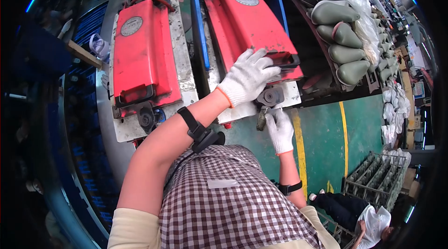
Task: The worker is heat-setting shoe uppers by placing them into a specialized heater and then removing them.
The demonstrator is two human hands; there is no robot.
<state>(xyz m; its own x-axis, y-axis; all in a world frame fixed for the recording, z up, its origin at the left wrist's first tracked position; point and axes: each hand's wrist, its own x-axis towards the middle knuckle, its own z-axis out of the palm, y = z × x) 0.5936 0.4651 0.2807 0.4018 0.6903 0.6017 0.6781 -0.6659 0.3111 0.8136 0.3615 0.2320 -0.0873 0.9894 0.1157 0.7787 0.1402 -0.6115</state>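
The left hand (247, 77), in a white knit glove with an orange cuff, lay flat on the lower end of the right-hand red lid (249, 25), its fingers spread and curled over the lid's black front handle (285, 59) — a loose grip on that edge rather than a closed fist. Just below it, the right hand (280, 130), gloved the same way, was closed around a small dark tool (262, 117) whose tip pointed up toward the round grey knob (270, 96) under the lid's front edge; whether the tool touched the knob could not be told. Both lid and knob sat on a worn grey metal plate (240, 111). To the left, well apart, a second red lid (140, 53) lay shut on its own grey plate (183, 62). A black band (198, 132) with a small box was strapped round the left forearm, and a black watch (289, 187) round the right wrist. To the upper right, a row of olive-green shoe forms (338, 30) hung along a curved rack, partly under clear plastic film (361, 11). Below lay a green floor (322, 141) with yellow lines, a grey crate (375, 179), and another person (359, 214) crouched at the lower right.
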